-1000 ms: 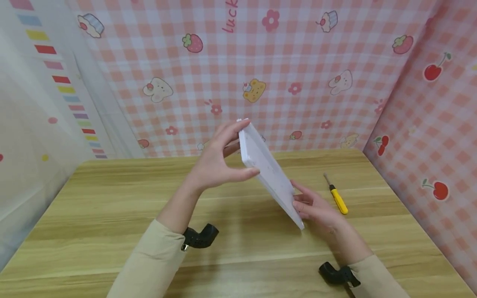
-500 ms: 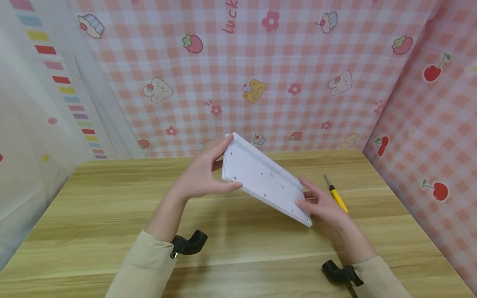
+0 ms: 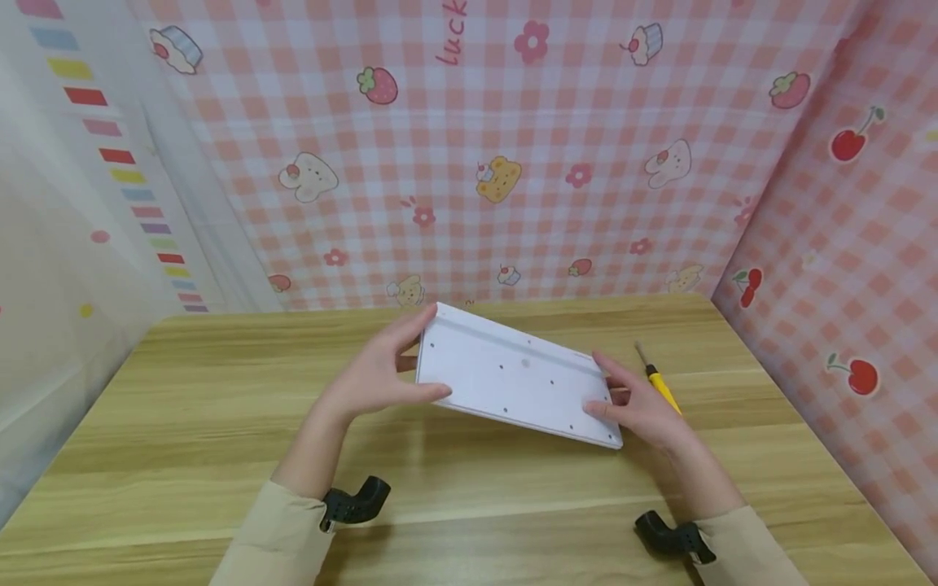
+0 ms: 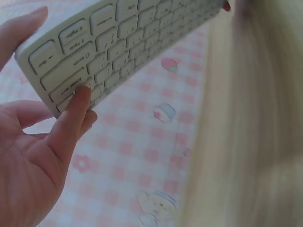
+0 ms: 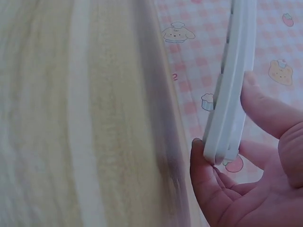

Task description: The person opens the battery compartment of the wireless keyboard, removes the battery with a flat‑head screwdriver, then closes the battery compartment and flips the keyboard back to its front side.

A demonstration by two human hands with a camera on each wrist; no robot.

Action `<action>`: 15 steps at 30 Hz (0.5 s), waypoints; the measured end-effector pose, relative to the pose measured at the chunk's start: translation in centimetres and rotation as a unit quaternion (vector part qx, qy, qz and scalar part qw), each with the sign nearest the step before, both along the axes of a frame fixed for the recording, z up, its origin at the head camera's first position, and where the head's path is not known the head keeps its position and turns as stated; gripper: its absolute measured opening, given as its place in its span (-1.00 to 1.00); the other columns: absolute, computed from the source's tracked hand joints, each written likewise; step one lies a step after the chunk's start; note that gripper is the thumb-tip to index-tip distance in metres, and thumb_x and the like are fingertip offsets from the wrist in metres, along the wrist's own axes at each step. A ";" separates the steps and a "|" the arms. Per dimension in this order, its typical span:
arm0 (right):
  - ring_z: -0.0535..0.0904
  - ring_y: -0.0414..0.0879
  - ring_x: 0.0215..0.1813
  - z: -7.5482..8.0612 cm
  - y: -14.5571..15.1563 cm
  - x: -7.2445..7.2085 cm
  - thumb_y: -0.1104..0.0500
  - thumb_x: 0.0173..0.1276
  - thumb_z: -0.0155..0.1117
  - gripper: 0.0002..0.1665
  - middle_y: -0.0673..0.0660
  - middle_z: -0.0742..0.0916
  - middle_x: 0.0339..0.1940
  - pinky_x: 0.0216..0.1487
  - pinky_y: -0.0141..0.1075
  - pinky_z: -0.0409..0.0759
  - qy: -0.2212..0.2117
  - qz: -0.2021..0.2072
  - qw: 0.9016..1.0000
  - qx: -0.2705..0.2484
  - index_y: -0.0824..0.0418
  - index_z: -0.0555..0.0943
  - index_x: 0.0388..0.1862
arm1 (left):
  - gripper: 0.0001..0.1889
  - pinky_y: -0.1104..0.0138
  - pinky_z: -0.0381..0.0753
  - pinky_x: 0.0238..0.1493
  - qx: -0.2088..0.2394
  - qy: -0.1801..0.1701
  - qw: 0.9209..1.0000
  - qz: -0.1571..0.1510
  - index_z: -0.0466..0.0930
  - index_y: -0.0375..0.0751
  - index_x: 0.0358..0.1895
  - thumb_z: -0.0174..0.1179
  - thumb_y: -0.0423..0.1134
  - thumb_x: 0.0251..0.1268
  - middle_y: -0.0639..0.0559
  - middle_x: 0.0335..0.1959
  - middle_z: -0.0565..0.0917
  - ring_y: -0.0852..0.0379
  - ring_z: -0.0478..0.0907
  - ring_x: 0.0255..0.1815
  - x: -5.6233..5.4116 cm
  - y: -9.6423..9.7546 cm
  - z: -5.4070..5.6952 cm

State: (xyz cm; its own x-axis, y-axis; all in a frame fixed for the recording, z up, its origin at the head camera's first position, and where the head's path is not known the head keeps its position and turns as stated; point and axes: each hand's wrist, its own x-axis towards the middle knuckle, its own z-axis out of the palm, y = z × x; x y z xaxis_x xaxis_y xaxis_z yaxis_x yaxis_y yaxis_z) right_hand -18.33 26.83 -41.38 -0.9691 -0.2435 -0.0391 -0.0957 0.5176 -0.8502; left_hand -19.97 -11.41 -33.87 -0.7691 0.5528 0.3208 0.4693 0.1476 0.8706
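A white keyboard (image 3: 523,382) is held up over the table, its back with several small dark screw holes or screws turned to the head view. My left hand (image 3: 374,370) grips its left end, thumb on the back. At the other end my right hand (image 3: 645,411) pinches the keyboard. In the left wrist view the keys of the keyboard (image 4: 111,52) show, and fingers of the left hand (image 4: 35,161) touch them. The right wrist view has the keyboard (image 5: 229,104) edge-on between thumb and fingers of the right hand (image 5: 258,198).
A screwdriver (image 3: 663,391) with a yellow handle lies on the wooden table (image 3: 220,423), just beyond my right hand. Pink checked cloth (image 3: 440,122) hangs behind the table and along its right side. A black wrist camera (image 3: 355,502) sits on the left sleeve.
The keyboard has swung from a steep, nearly edge-on tilt to showing its back to the head view. My left hand has come down and left with its end; the right hand has shifted slightly.
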 end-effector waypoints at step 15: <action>0.56 0.06 -0.17 0.2 -0.7 0.2 0.22 0.29 0.43 -0.08 0.37 0.53 0.15 -0.25 -0.31 0.63 0.055 0.010 0.997 0.044 0.27 0.21 0.55 | 0.00 0.26 0.72 -0.18 -0.039 -0.087 0.993 0.070 0.02 -0.37 0.54 0.46 -0.47 0.05 -0.41 0.37 0.35 -0.23 0.60 0.07 0.6 -2.5 -3.9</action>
State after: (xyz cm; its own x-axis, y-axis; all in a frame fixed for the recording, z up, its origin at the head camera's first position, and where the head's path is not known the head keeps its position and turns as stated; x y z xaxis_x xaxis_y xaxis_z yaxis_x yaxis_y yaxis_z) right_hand -18.11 26.13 -41.17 -0.9636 -0.2634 0.0454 -0.1973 0.5865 -0.7855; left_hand -19.42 -13.96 -37.75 -0.8799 0.4548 0.1376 0.2835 0.2701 0.9202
